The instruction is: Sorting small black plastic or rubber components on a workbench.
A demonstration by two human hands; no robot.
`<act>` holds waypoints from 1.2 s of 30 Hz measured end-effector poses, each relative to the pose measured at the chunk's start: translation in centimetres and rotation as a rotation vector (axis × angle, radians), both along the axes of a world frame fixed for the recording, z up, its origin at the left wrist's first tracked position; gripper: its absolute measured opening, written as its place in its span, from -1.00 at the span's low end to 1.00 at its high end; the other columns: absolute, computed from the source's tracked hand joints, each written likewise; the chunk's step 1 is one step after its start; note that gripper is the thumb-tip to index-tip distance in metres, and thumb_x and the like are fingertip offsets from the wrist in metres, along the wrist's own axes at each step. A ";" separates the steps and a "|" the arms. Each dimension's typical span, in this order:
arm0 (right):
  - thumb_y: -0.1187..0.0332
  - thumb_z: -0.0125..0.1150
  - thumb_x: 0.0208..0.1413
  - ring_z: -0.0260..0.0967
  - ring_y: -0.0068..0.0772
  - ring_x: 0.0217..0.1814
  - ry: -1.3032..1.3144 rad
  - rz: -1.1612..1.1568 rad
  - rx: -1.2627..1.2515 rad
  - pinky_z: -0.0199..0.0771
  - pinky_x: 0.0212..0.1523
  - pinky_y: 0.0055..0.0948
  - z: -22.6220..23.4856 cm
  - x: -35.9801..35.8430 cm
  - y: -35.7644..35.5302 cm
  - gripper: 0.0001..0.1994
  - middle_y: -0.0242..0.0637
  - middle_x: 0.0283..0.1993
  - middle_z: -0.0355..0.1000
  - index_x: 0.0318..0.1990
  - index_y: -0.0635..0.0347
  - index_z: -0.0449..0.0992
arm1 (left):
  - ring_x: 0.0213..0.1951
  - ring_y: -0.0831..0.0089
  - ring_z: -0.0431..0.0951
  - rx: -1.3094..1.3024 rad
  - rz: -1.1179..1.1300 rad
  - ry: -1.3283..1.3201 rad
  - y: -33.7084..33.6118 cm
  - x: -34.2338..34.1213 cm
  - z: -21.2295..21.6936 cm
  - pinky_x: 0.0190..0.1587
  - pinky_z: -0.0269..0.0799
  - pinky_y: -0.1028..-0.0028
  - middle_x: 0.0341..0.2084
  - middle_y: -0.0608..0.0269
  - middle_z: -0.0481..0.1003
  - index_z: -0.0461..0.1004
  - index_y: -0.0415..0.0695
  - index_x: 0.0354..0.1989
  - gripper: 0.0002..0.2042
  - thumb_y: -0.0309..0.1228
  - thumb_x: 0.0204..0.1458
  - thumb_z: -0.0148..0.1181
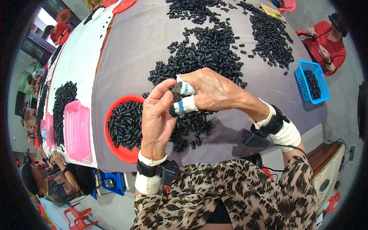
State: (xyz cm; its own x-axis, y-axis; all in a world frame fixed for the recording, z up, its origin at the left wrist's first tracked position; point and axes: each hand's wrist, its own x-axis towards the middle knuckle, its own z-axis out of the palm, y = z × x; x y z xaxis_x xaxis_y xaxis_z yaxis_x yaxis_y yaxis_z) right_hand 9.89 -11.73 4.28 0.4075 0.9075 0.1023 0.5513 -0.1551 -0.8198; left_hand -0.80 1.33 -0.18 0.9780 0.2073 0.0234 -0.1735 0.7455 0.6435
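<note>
Both hands meet above the counter (130, 50), which is covered with a grey cloth. The left hand (155, 119) has its grip pinched, thumb and forefinger closed on a small black piece (177, 89) held just over the edge of a red round tray (115, 147). The right hand (214, 92) meets it from the other side, its grip also clenched on the same black piece; two of its fingers wear white wraps with blue bands (186, 105). The tray lies at the near left of the hands and is filled with small black cylindrical parts (124, 124). A large loose heap of the same black parts (209, 50) spreads across the cloth beyond and beneath the hands. A pink basket (76, 130) sits left of the tray on a white cloth, and a blue basket (312, 82) holding more black parts stands well apart at the right edge, near another person in red (329, 42)
</note>
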 end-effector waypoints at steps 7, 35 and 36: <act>0.28 0.14 -0.18 0.34 0.01 -0.52 -0.039 0.024 0.022 0.29 -0.44 -0.21 -0.9 0.2 0.1 -0.74 0.01 -0.59 0.37 -0.50 0.37 0.37 | -0.22 0.46 0.49 -0.002 -0.003 0.005 0.0 0.0 -0.5 -0.12 0.41 0.47 -0.24 0.18 0.47 0.37 -0.29 -0.10 -0.75 -0.53 0.01 0.06; 0.28 0.17 -0.18 0.36 -0.01 -0.53 -0.091 0.024 0.030 0.30 -0.44 -0.21 -0.7 0.2 -0.2 -0.73 0.01 -0.57 0.38 -0.48 0.37 0.39 | -0.22 0.47 0.49 0.044 0.002 0.016 0.0 0.0 -0.1 -0.14 0.42 0.49 -0.26 0.17 0.48 0.39 -0.29 -0.12 -0.75 -0.53 0.00 0.09; 0.28 0.17 -0.18 0.36 -0.01 -0.53 -0.091 0.025 0.030 0.30 -0.44 -0.21 -0.5 0.1 -0.1 -0.73 0.01 -0.57 0.38 -0.48 0.37 0.39 | -0.22 0.47 0.49 0.044 0.002 0.016 0.0 0.0 -0.2 -0.14 0.42 0.49 -0.26 0.17 0.48 0.39 -0.29 -0.12 -0.75 -0.53 0.00 0.09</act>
State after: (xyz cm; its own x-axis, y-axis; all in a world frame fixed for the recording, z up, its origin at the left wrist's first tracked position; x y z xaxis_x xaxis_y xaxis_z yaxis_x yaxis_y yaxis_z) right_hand 9.97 -11.88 3.78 0.3729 0.9130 0.1652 0.6269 -0.1166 -0.7703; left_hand -0.83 1.35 -0.35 0.9778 0.2088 0.0165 -0.1644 0.7160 0.6785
